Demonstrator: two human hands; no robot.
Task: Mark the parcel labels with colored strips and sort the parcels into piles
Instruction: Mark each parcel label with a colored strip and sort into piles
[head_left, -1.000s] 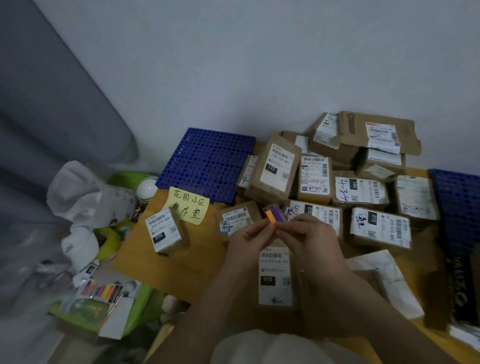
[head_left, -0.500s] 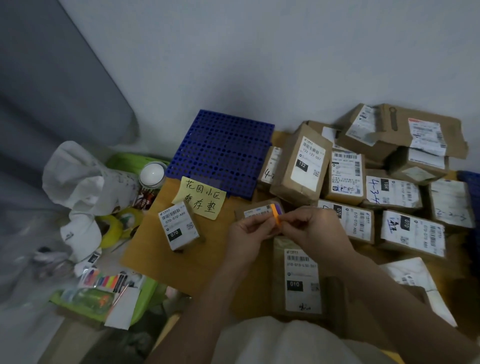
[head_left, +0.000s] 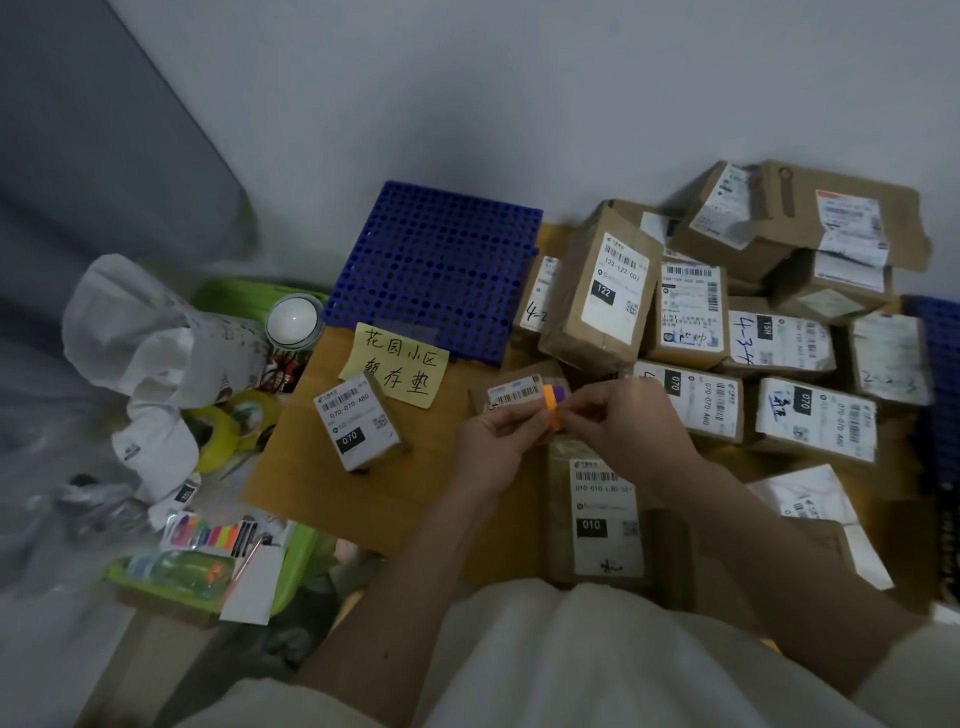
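While both hands meet above the middle of the table, the findings are as follows.

Left hand (head_left: 493, 436): fingers curled, pinching the lower end of the orange strip (head_left: 551, 405).
Right hand (head_left: 623, 426): fingers curled, thumb and forefinger pinching the same strip from the right side.
Orange strip: held upright between the two hands, just above the near parcel; a purple strip (head_left: 557, 391) shows directly behind its top end.
Near parcel (head_left: 602, 519): lies flat at the near edge of the table (head_left: 415, 488), label up, marked 010.
Small parcel (head_left: 511, 395): sits just behind the hands, label up, partly hidden by them.
Left parcel (head_left: 356, 421): stands alone toward the left edge, label marked 070, touching the yellow note (head_left: 397, 364).
Yellow note: handwritten, overlapping the front edge of the blue perforated mat (head_left: 436, 265) at the far left corner.
Parcel pile (head_left: 727, 312): crowded over the far right part of the table, several stacked against the wall.
Strip pad (head_left: 213, 535): multicoloured, lying in a green tray (head_left: 296, 566) off the table's left edge.
Tape rolls (head_left: 228, 431): yellow-green, beside the left edge, near crumpled white bags (head_left: 156, 338).
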